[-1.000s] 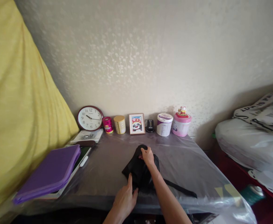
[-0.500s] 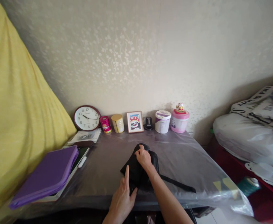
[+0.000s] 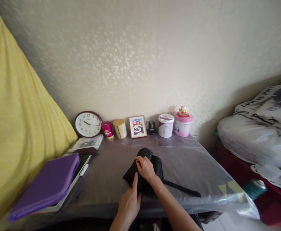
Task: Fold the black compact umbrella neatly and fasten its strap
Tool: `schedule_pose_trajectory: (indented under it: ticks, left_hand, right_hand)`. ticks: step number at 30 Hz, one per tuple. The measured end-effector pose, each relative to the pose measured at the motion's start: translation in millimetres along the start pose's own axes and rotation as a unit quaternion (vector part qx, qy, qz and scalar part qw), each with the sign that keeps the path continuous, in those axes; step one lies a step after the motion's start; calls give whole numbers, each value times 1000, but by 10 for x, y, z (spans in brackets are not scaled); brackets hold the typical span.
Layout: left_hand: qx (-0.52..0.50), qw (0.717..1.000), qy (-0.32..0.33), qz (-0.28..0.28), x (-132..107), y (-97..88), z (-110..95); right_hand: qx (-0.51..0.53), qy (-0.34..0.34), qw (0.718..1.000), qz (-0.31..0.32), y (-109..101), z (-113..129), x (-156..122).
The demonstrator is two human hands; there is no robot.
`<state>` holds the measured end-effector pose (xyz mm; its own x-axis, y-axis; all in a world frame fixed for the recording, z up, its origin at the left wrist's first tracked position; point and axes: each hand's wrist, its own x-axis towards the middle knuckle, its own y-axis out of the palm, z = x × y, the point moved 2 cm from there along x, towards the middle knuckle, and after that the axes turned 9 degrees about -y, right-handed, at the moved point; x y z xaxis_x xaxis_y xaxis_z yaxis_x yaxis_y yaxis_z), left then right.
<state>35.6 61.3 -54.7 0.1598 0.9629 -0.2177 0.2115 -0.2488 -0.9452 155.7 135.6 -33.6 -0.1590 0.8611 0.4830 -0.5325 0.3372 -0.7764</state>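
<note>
Right hand (image 3: pixel 144 167) lies on top of the black bag (image 3: pixel 156 164), fingers curled, gripping its cloth. Left hand (image 3: pixel 129 204) is at the bag's near edge, holding nothing, one finger pressing on it. Under the bag is the table (image 3: pixel 102 183). Behind the bag stands a clock (image 3: pixel 88 124). Left of the bag lies a purple folder (image 3: pixel 46 186).

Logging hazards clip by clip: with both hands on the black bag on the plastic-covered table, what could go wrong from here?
1. The strap trails to the right across the plastic sheet; it might snag or drag if the black bag is lifted.
2. The sheet looks loose and wrinkled; the bag could slip on it, since the left hand pins it with one finger while the right hand grips its top.
</note>
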Motion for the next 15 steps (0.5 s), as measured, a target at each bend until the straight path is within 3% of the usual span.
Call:
schedule_pose_trajectory:
  ticks: [4, 7, 10, 15]
  left_hand:
    - [-33, 999, 4, 6, 2, -3, 13]
    - [-36, 999, -3, 8, 9, 10, 10]
    - [-27, 1000, -13, -2, 11, 38, 1]
    - [-34, 999, -27, -16, 6, 49, -2]
  right_hand:
    - [71, -123, 990, -7, -97, 127, -237]
    - [83, -168, 982, -20, -129, 126, -362]
    - [57, -163, 984, -35, -109, -13, -333]
    - [13, -136, 990, -27, 20, -421, -20]
